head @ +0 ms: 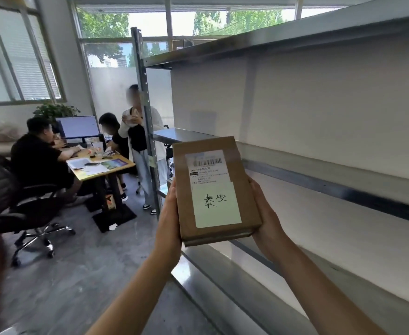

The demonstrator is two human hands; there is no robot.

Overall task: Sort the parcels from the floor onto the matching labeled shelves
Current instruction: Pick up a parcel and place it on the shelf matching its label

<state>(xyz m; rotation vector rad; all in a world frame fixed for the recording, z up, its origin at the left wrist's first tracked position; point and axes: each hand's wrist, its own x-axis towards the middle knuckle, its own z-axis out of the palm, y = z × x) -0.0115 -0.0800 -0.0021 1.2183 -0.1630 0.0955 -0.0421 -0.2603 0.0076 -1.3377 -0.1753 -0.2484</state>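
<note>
The parcel carries a white shipping label near its far edge, with a barcode across the top; the small print beneath the barcode is too blurred to read. Just below it, toward the near edge, a pale sticker bears two handwritten characters in black ink: 泰安. Nothing else can be read.

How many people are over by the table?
3: a person in a black shirt seated on the left, one seated behind the table, one standing in white beside the metal post. Others may be hidden.
</note>
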